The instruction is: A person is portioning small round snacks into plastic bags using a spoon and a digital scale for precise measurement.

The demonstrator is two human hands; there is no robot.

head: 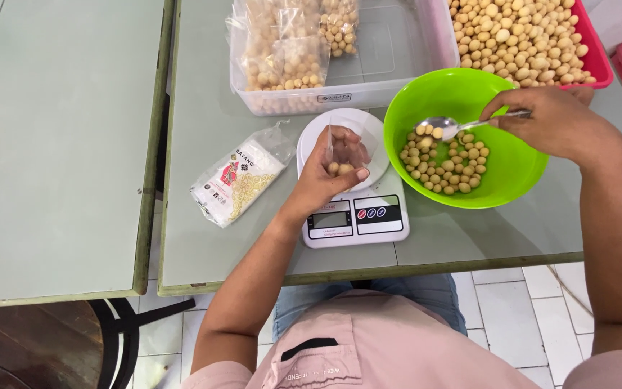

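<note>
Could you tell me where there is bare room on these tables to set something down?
The left table is bare. On the right table, free patches lie left of the packet and before the bowl. Around the scale and tub it is crowded.

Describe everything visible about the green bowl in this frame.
The green bowl is round, bright lime, glossy like plastic, and sits upright on the grey-green table right of the white scale. Its bottom holds a shallow layer of small tan round snacks. The right hand reaches over its rim, holding a metal spoon loaded with a few pieces inside it.
</note>
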